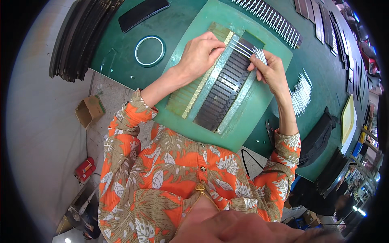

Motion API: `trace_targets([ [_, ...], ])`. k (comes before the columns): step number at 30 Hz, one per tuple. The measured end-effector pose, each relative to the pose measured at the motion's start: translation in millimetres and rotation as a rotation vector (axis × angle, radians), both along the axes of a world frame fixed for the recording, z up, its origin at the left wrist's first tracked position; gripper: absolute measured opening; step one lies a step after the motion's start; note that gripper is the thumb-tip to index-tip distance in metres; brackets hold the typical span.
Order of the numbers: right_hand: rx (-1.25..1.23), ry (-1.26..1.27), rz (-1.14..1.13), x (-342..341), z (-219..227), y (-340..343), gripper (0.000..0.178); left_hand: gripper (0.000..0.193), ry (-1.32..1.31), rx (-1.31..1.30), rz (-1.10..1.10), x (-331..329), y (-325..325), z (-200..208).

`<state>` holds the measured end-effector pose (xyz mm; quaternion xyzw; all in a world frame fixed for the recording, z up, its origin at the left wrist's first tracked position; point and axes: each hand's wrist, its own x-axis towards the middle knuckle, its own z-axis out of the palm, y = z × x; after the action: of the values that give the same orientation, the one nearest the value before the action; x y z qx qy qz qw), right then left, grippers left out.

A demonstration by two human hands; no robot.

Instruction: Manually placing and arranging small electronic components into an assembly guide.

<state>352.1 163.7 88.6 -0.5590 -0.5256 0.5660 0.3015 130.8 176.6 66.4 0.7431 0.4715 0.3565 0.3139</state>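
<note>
My right hand (pixel 269 71) is closed around a bundle of thin white sticks (pixel 259 55) at the upper right of a black slotted piece (pixel 221 89). Several white sticks (pixel 242 48) stretch from that bundle leftward across the upper slots. Near their left ends, my left hand (pixel 202 52) makes a pinch beside a pale toothed strip (pixel 208 75); whatever sits between its fingertips is too small to make out. The slotted piece lies at a slant on a green board (pixel 178 125), with shiny clear bands along both long sides.
A roll of tape (pixel 150 37) and a black phone (pixel 144 14) lie left of the board. Dark strips (pixel 77 40) are stacked at the far left. A pile of white sticks (pixel 302 93), a black pouch (pixel 318 137) and a yellow tray (pixel 347 117) are on the right.
</note>
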Motion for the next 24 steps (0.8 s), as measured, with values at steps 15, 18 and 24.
trace_targets([
  [15, -0.014, -0.129, 0.031, -7.2, -6.6, 8.6, 0.012, 0.025, 0.475, 0.405, -0.214, 8.9, -0.3, -3.3],
  [18, -0.038, -0.196, 0.06, -2.2, -3.6, 7.9, 0.012, 0.03, 0.521, 0.366, -0.197, 17.4, -4.6, -1.3],
  [24, -0.062, 0.081, 0.017, -8.9, 14.4, -19.5, 0.036, 0.028, 0.452, 0.408, -0.166, 12.4, -8.0, -4.7],
])
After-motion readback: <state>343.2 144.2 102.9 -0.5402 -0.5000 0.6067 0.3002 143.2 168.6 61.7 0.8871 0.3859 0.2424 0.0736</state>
